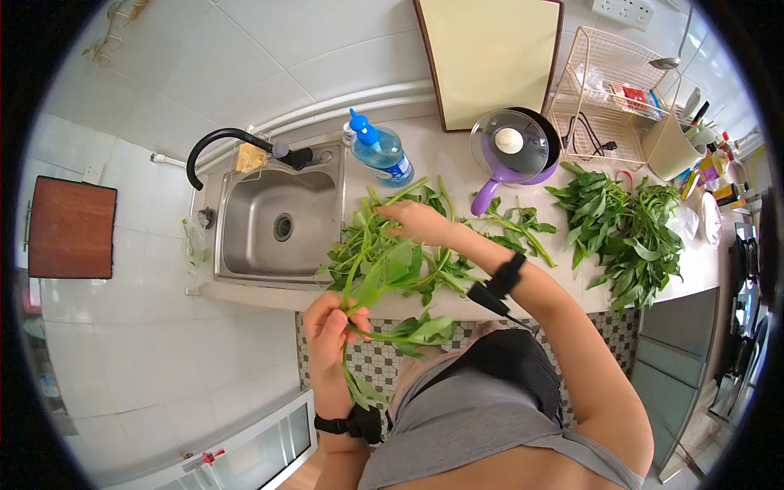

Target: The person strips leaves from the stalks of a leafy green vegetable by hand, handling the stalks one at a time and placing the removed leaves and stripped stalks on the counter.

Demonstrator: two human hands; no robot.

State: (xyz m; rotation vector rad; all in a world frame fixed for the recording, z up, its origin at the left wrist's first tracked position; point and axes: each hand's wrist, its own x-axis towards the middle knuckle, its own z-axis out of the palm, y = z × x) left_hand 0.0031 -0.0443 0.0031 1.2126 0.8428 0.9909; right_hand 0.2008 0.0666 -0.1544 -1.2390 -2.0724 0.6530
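Observation:
My left hand [331, 324] pinches the stem of a leafy green sprig [383, 278] in front of the counter's edge. Some of its leaves spread up over the counter, and others hang down over the floor. My right hand [419, 223] is above a loose heap of leafy greens [352, 245] beside the sink, its fingertips at the upper stems. Whether those fingers grip a stem cannot be made out. More cut stems with leaves [520, 229] lie to the right of my right forearm.
A stainless steel sink [282, 202] with a black faucet [229, 135] is on the left. Behind the greens stand a blue pump bottle [383, 156] and a purple-handled pan with a glass lid [508, 162]. Bundled greens [625, 233] and a wire rack [603, 104] are on the right.

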